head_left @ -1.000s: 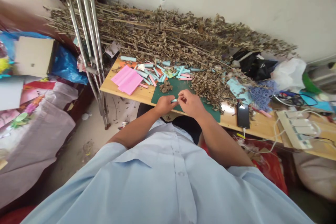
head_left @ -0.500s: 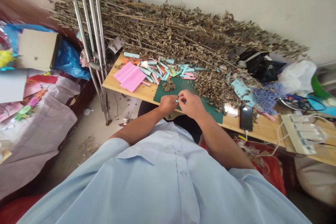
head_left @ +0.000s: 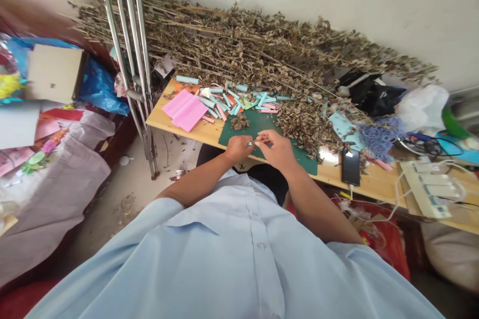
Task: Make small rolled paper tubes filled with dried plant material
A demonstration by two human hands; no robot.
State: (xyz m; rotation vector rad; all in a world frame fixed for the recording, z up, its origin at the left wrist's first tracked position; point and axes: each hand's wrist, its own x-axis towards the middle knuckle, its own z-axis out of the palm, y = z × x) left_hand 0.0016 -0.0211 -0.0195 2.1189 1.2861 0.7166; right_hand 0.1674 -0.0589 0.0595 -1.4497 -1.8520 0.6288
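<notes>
My left hand (head_left: 239, 148) is closed around a small light-blue paper roll (head_left: 250, 144), just over the front edge of the green mat (head_left: 232, 127). Touching or nearly touching the roll's end, my right hand (head_left: 274, 148) has its fingertips pinched; whatever they hold is too small to name. A clump of dried leaf (head_left: 240, 120) lies on the mat behind my left hand. To the right, a heap of dry leaves (head_left: 299, 122) spreads over the mat. Blue and pink paper rolls (head_left: 264, 98) lie behind the mat, with folded pink paper (head_left: 185, 109) at their left.
Dried leafy stalks (head_left: 239, 40) stretch along the wall. Metal crutches (head_left: 130, 60) stand left of the wooden table (head_left: 159, 115). A phone (head_left: 351, 167), blue yarn (head_left: 381, 137) and a power strip (head_left: 430, 189) with cables are at the right.
My right hand's fingers have shifted slightly and extended more at the roll's end. My left hand keeps its hold with hardly any movement.
</notes>
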